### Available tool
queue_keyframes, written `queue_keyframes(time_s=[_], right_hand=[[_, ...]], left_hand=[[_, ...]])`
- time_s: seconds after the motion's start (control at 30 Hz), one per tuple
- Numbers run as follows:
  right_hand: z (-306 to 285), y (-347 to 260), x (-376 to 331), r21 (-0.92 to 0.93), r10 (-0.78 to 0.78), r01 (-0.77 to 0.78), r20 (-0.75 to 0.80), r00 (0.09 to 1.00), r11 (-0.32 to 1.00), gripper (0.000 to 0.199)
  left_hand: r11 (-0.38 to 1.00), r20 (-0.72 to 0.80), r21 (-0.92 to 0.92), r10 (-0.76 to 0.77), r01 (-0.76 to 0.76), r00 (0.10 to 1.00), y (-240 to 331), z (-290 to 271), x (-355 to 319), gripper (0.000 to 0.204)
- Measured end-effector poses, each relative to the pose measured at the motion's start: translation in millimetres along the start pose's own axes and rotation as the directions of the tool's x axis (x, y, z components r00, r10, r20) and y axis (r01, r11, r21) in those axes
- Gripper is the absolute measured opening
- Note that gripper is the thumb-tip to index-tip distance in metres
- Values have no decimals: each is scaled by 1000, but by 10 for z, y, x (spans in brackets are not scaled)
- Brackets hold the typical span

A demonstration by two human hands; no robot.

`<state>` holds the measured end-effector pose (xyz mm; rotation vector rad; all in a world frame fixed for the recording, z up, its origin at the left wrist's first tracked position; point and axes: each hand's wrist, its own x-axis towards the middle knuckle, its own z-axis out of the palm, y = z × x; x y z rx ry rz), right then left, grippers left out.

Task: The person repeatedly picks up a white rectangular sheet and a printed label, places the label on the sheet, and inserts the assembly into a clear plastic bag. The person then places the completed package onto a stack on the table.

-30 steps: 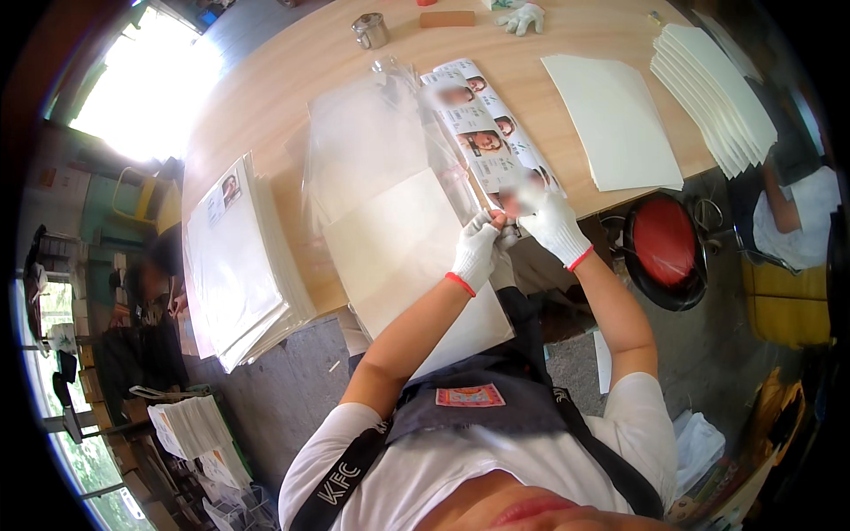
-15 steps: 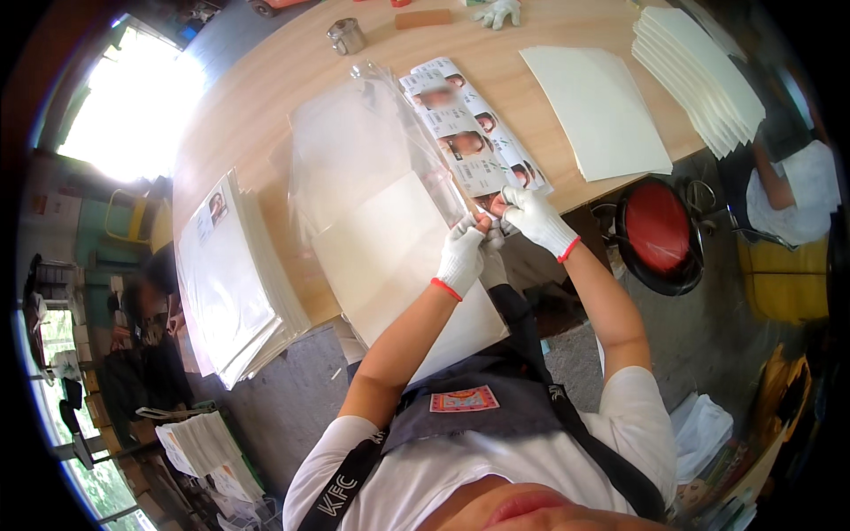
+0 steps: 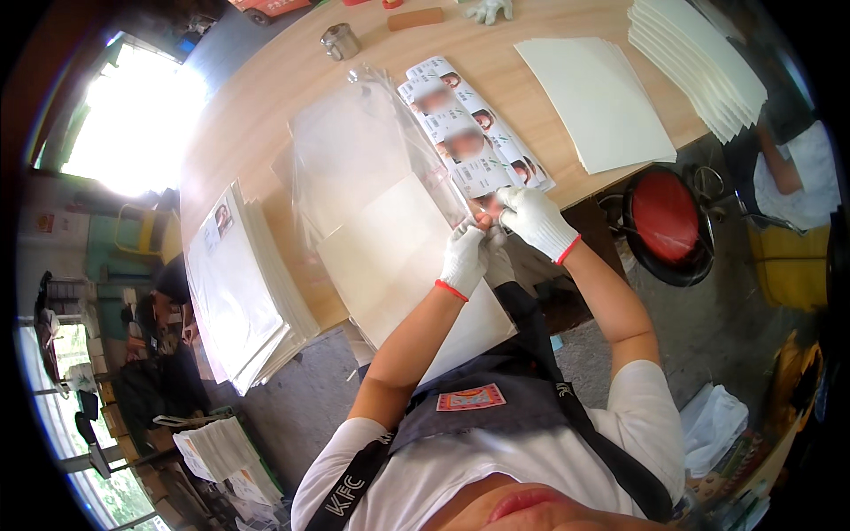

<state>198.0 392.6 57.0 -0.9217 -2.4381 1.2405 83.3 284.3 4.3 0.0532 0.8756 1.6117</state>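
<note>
Both my hands wear white gloves with red cuffs. My left hand point(image 3: 467, 257) and my right hand point(image 3: 532, 217) meet at the near edge of the wooden table point(image 3: 266, 115). Together they pinch the near corner of a clear plastic sleeve point(image 3: 372, 150) that lies over a cream sheet of paper point(image 3: 398, 265). Just right of the sleeve lies a stack of printed sheets with small photos point(image 3: 474, 133), its near end under my right fingers.
A pile of bagged printed sheets point(image 3: 243, 292) sits at the table's left end. Cream blank sheets point(image 3: 598, 102) and a fanned stack of white sheets point(image 3: 699, 66) lie at right. A metal tin point(image 3: 343, 40) and a spare glove point(image 3: 489, 9) are at the far edge. A red stool point(image 3: 664, 221) stands by the table.
My hands stay pinched together at the sleeve's near corner; the sleeve has settled flatter over the cream sheet. The view has shifted slightly.
</note>
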Motion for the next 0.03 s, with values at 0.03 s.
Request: queue_keyframes(time_s=[0.03], right_hand=[[-20,-33,-4,0,5,-5,-16,1000,1000,23]], left_hand=[[1000,17,3,3,-3,1000,-32,-80,52,5]])
